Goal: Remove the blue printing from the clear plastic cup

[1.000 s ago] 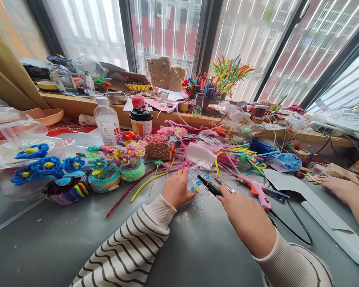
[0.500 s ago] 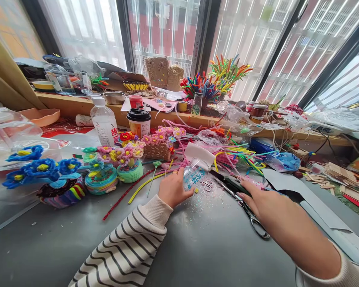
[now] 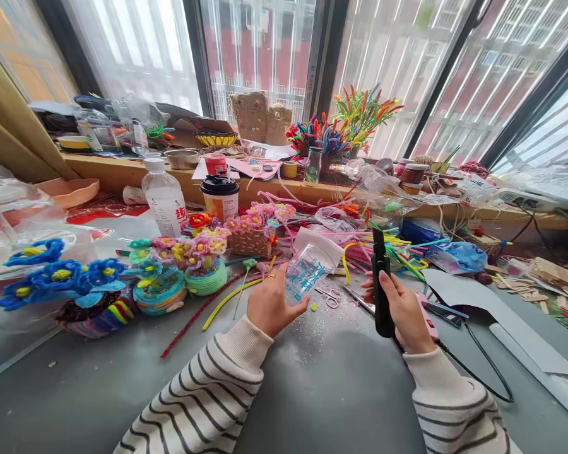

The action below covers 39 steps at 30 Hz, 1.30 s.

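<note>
My left hand [image 3: 273,304] is closed around a clear plastic cup [image 3: 307,274] with blue printed characters, tilted with its rim toward the upper right. A white paper piece [image 3: 329,244] lies behind the cup. My right hand [image 3: 404,312] grips a long black handheld tool [image 3: 382,287], held upright above the table; its exact kind is unclear. Small scissors [image 3: 330,296] lie between the hands, beside a tiny yellow piece [image 3: 313,307] and scattered glitter. Partly hidden behind my right hand are larger scissors [image 3: 357,297] and a pink object [image 3: 426,318].
Pipe-cleaner flower pots [image 3: 158,293] stand on the left, with a bottle [image 3: 163,198] and a lidded paper cup [image 3: 220,198] behind. Loose pipe cleaners [image 3: 360,249] pile up at the back. White sheets [image 3: 497,318], a black cord [image 3: 495,372] and wooden sticks [image 3: 515,284] lie right.
My right hand has lifted the black tool off the tabletop and turned it upright. My left hand has raised and tilted the clear cup slightly.
</note>
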{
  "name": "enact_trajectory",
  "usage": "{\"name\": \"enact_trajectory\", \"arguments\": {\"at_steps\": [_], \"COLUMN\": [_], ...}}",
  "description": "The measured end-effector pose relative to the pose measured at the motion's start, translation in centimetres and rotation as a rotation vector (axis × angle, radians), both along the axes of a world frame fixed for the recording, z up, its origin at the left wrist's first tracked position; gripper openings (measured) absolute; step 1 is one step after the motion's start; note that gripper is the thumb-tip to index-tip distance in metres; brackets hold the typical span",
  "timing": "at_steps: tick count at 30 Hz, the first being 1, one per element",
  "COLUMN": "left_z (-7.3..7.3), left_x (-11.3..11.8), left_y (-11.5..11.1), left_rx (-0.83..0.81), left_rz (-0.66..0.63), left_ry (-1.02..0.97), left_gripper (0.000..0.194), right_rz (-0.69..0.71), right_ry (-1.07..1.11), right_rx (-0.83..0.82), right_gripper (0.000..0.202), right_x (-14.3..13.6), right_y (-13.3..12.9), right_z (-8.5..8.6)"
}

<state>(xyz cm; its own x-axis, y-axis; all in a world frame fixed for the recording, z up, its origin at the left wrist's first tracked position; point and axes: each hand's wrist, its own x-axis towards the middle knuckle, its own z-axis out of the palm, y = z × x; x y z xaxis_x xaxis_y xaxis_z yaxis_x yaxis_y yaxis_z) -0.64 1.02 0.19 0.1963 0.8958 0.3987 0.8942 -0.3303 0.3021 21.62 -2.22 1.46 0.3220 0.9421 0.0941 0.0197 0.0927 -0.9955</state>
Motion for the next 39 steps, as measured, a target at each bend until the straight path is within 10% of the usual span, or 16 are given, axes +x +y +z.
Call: {"name": "enact_trajectory", "arguments": {"at_steps": [21,31,39], "left_z": [0.5,1.2,1.7], "left_x": [-0.8,-0.7,-0.7], "left_y": [0.7,0.7,0.6], "left_rx": [-0.098,-0.246,-0.511], "left_rz": [0.084,-0.107,-0.263], "left_ry": [-0.619,-1.035,-1.552], "left_gripper": [0.07,0.063,0.068], "right_rz": [0.271,0.098,-0.098], "right_ry": [-0.064,-0.149,-1.057], "right_rx": [0.103,0.168,0.175], "right_gripper": [0.03,0.026,0.036], "right_x": [-0.5,0.8,0.3], "right_y": [2.1,2.4,4.9], "right_z": [-1.0,-1.5,-2.6]}}
